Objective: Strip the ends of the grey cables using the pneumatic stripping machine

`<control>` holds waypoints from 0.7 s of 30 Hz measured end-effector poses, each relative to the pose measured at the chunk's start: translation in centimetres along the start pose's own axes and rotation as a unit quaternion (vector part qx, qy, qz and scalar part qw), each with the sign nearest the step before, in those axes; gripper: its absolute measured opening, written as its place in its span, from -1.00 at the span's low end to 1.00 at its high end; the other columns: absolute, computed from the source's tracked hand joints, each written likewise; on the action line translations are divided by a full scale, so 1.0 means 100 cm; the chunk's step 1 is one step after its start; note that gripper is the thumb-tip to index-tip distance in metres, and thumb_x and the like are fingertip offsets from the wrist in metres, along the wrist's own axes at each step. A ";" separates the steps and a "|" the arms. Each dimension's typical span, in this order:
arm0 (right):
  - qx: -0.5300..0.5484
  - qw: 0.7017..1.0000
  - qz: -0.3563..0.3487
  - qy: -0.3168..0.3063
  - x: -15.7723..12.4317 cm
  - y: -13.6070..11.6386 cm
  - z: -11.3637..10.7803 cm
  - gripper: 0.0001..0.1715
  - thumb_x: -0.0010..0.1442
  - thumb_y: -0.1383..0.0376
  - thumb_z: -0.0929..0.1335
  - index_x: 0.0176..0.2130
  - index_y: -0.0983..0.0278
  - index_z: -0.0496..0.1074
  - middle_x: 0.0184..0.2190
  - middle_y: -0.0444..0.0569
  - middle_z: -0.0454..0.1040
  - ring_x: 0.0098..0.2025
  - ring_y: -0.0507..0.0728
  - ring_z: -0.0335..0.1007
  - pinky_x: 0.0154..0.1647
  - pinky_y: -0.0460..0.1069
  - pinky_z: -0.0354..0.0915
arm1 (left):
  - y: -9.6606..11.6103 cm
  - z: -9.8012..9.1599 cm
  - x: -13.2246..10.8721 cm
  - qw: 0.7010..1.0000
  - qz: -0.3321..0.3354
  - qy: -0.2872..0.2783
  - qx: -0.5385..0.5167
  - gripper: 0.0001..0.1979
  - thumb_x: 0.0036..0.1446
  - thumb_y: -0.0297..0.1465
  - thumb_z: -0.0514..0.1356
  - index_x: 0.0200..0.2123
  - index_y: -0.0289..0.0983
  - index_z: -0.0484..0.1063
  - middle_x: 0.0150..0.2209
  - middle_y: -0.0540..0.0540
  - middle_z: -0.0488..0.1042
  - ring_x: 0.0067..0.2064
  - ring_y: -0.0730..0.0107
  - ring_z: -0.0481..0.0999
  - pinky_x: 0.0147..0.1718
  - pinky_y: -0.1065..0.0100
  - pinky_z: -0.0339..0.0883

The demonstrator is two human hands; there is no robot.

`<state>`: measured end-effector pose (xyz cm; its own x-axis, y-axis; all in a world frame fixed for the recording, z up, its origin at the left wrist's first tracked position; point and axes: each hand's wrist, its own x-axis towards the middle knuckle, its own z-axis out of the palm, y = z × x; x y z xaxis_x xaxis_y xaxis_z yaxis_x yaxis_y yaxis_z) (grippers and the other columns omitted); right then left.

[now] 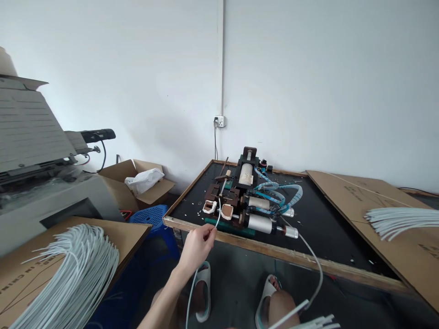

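Note:
My left hand [197, 248] is closed in a pinch on a thin white cable [218, 217], just in front of the table's wooden edge. From my fingers the cable's upper end reaches up between two white-wrapped pads [227, 211] of a pneumatic machine [259, 223]. Its other length hangs below my hand, past a sandal. My right hand is out of view. At the bottom edge, more white cable ends [317, 322] lie near my knee.
The machine stands on a black tabletop [318, 233] dotted with white scraps. Bundles of white cables lie on cardboard at left [73, 274] and right [404, 220]. A blue stool [151, 217], an open carton [118, 176] and a grey machine [30, 128] stand at left.

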<state>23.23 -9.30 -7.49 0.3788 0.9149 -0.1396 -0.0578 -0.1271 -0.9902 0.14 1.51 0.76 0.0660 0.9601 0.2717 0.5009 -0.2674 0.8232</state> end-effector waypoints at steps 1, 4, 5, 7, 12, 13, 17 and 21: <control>-0.005 1.000 -0.002 -0.004 0.001 -0.001 -0.001 -0.65 0.04 -0.02 0.52 -0.32 0.18 0.60 -0.51 -0.13 0.64 -0.13 0.26 0.65 0.20 0.26 0.39 | 0.000 0.000 0.000 1.000 -0.001 -0.002 0.000 -0.67 0.27 -0.26 0.10 -0.53 -0.23 0.42 -0.67 0.07 0.30 -0.65 0.42 0.29 -0.59 0.44 0.07; -0.015 1.000 -0.001 -0.018 0.003 -0.002 -0.004 -0.76 0.04 0.09 0.54 -0.41 0.19 0.59 -0.51 -0.15 0.63 -0.13 0.25 0.63 0.21 0.25 0.37 | -0.001 -0.001 0.002 1.000 -0.010 -0.003 -0.005 -0.68 0.24 -0.25 0.12 -0.53 -0.26 0.43 -0.65 0.07 0.25 -0.60 0.43 0.27 -0.57 0.45 0.03; -0.016 1.000 0.000 -0.024 0.003 -0.003 -0.005 -0.79 0.04 0.11 0.55 -0.43 0.18 0.58 -0.53 -0.15 0.62 -0.14 0.24 0.63 0.19 0.25 0.38 | -0.001 -0.001 0.003 1.000 -0.016 -0.001 -0.010 -0.68 0.23 -0.24 0.13 -0.52 -0.26 0.42 -0.65 0.08 0.23 -0.59 0.44 0.27 -0.58 0.45 0.02; -0.015 0.999 0.005 -0.035 0.004 -0.003 -0.007 -0.80 0.07 0.13 0.54 -0.44 0.17 0.58 -0.57 -0.15 0.59 -0.17 0.24 0.62 0.14 0.25 0.41 | -0.002 -0.001 0.004 0.999 -0.035 0.002 -0.024 -0.67 0.23 -0.21 0.12 -0.50 -0.27 0.42 -0.66 0.09 0.21 -0.62 0.46 0.24 -0.61 0.46 0.01; 0.001 0.998 0.029 -0.059 0.003 0.000 -0.009 -0.60 0.21 -0.04 0.42 -0.15 0.19 0.58 -0.28 -0.05 0.65 -0.08 0.22 0.58 0.04 0.20 0.47 | 0.002 -0.001 0.005 0.993 -0.093 -0.007 -0.074 -0.63 0.24 -0.13 0.07 -0.43 -0.29 0.41 -0.71 0.13 0.21 -0.75 0.50 0.18 -0.73 0.48 0.02; 0.007 0.997 0.035 -0.064 0.002 0.001 -0.008 -0.56 0.22 -0.07 0.41 -0.10 0.18 0.56 -0.23 -0.03 0.65 -0.05 0.23 0.57 0.02 0.20 0.48 | 0.003 0.000 0.004 0.992 -0.099 -0.004 -0.081 -0.63 0.23 -0.13 0.08 -0.42 -0.29 0.42 -0.71 0.14 0.21 -0.76 0.52 0.18 -0.74 0.49 0.03; 0.028 0.995 0.052 -0.081 0.001 0.004 -0.008 -0.61 0.25 -0.04 0.40 -0.11 0.18 0.55 -0.21 -0.07 0.63 -0.07 0.21 0.56 -0.03 0.15 0.49 | 0.007 -0.001 0.004 0.988 -0.115 0.017 -0.098 -0.64 0.21 -0.13 0.10 -0.39 -0.31 0.45 -0.71 0.15 0.21 -0.75 0.56 0.17 -0.74 0.53 0.01; 0.034 0.992 0.059 -0.106 -0.002 0.004 -0.011 -0.71 0.28 0.04 0.40 -0.29 0.20 0.55 -0.24 -0.09 0.61 -0.11 0.16 0.55 -0.07 0.09 0.49 | 0.006 -0.002 0.005 0.986 -0.125 0.020 -0.109 -0.65 0.19 -0.15 0.15 -0.44 -0.32 0.46 -0.72 0.13 0.25 -0.75 0.58 0.17 -0.75 0.54 0.01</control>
<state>24.13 -9.98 -7.89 0.1626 0.9563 -0.2429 -0.1548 -0.2184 -0.9635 0.28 1.77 1.51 -0.0721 0.9955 0.0618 0.2987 -0.0375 0.9536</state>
